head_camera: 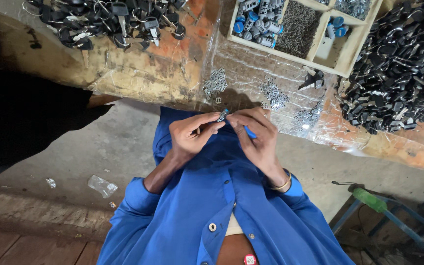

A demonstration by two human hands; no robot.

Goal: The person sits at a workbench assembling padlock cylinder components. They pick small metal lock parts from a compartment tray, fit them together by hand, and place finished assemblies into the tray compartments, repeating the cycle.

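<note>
Key heaps (403,68) and tray (345,60) nearby

We see a worn bench (138,73) under crinkled clear plastic (251,73), rust-orange in patches. Below us lies a grey concrete floor (109,147) with a plastic scrap (102,186). At right stands a blue metal frame (393,216); light glints off the plastic.

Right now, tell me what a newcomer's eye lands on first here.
Both hands, the left hand and right hand, pinch a small metal cylinder with a blue tip at centre, over the bright blue shirt. Heaps of black-headed keys fill the worn bench's right and top left, beside a wooden compartment tray.
</note>
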